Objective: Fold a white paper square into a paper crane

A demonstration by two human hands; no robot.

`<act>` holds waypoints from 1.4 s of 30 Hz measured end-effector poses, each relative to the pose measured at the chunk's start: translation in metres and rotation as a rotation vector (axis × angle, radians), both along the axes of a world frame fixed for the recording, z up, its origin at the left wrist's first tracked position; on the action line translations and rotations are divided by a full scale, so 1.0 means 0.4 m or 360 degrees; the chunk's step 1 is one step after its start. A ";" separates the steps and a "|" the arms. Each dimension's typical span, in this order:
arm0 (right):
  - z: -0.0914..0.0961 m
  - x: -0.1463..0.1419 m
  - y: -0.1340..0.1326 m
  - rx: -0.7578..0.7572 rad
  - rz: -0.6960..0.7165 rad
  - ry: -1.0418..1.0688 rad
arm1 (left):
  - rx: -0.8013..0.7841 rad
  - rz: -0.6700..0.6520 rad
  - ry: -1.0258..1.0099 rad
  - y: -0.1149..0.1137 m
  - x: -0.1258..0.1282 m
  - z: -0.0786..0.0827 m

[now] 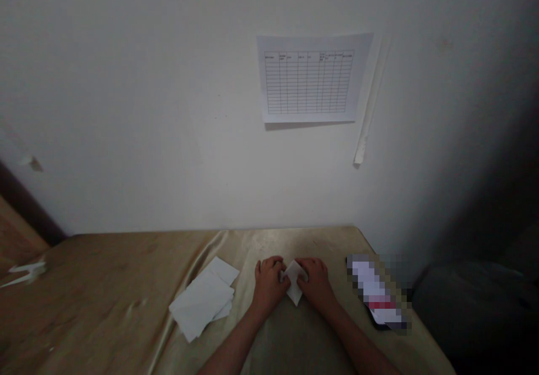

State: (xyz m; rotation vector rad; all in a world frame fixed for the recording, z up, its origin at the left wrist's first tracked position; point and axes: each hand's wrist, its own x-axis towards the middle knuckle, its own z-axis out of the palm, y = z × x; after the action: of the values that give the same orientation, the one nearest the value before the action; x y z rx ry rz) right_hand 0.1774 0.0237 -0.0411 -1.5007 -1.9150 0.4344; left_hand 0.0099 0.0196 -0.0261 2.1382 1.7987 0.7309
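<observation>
A small piece of folded white paper [296,293] is between my hands over the cloth-covered table [278,341], its lower corner pointing towards me. My left hand [269,279] is closed on its left side, thumb and fingers pinching the edge. On the other side, my right hand [315,281] grips the paper with its thumb pressed on the front. My fingertips partly hide the paper's sides. To the left of my left hand lies a loose stack of white paper sheets [202,302], fanned out a little.
A phone [377,293], blurred by pixelation, lies near the table's right edge. On the wall behind hang a printed table sheet [309,83] and a narrow white strip [370,105]. A white object [27,273] sits at the far left. Something dark stands at the right.
</observation>
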 end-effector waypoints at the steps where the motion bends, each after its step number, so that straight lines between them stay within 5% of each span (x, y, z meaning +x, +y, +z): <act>1: 0.002 0.000 0.000 -0.0001 0.0007 0.0014 | 0.0014 -0.0005 -0.0007 0.000 0.000 -0.002; 28: -0.001 -0.003 -0.001 0.0003 -0.0022 -0.0014 | 0.0054 0.0011 -0.0009 0.005 0.002 -0.009; 42: 0.034 0.070 -0.017 -0.0092 0.0391 0.0170 | 0.0039 0.0006 0.0034 0.009 -0.014 -0.005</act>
State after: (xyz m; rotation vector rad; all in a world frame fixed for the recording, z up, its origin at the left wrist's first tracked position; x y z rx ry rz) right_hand 0.2055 0.0167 -0.0273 -1.2543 -2.0235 0.6714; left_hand 0.0044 0.0233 -0.0283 2.1667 1.8141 0.7371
